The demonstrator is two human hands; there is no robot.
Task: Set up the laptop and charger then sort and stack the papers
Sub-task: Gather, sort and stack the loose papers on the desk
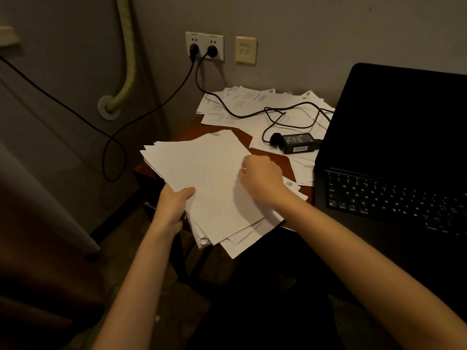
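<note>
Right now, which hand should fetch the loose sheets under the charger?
Right hand, probably: it only rests on the stack, nearer the charger. Left hand grips the stack's edge.

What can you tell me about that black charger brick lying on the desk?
The black rectangular plastic charger brick lies flat on loose white printed paper sheets at the back of the reddish-brown wooden desk, just left of the open black laptop. It bears a white label. A thin black cable loops from it over the papers up to the white wall socket. Neither hand touches it.
</note>
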